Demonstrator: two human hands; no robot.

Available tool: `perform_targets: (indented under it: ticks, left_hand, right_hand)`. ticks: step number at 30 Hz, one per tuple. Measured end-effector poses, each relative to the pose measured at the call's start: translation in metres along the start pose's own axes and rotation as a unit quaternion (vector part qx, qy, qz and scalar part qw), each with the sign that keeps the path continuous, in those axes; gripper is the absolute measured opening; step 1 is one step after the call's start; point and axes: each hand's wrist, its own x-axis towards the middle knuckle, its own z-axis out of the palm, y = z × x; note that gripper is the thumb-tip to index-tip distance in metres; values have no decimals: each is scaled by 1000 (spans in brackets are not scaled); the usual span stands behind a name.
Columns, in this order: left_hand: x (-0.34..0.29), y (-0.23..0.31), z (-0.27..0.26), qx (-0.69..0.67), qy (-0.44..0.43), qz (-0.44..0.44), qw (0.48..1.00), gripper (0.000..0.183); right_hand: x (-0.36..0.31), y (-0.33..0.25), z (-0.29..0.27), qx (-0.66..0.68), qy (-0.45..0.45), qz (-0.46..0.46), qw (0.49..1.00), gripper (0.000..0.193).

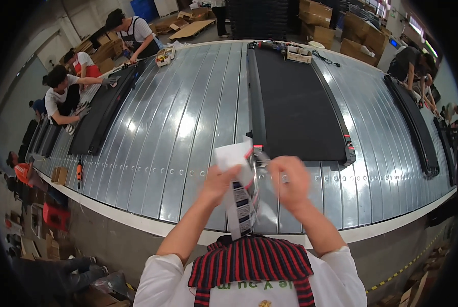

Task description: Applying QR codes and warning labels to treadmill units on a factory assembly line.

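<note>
My left hand grips a long strip of label backing with dark printed stickers on it; its white upper end sticks up above my fingers and its tail hangs down toward my chest. My right hand pinches something small and pale beside the strip, probably a sticker peeled from it. Both hands hover over the near edge of the metal slat conveyor, just in front of the near corner of a black treadmill deck.
A power drill and a parts box lie at the deck's far end. More black decks lie left and right, with other people working at them. An orange tool and a small box rest at the left edge. Cardboard boxes stand behind.
</note>
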Motion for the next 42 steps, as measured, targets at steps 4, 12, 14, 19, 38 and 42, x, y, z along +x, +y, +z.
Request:
perform_targets:
  ticks: [4,12,14,19,38,42]
  left_hand:
    - [6,-12,13,-94,-57,22,994,21]
    - [25,-8,8,206,-195,262,923,24]
    - [30,-11,9,242,-195,275,910,24]
    - [43,-11,-7,308,-150,268,900,28]
    - [171,-96,-58,623,-359,121,685,11]
    - [185,-103,-49,610,-349,174,690,8]
  right_hand:
    - [-3,-23,15,14,-216,-71,974,22]
    - [9,5,6,86,-258,69,960,14]
    - [10,7,12,86,-256,62,961,11]
    - [7,17,11,169,-240,174,940,7]
    - [6,264,125,222,-247,635,698,11]
    - [6,279,137,213,-273,639,687,11]
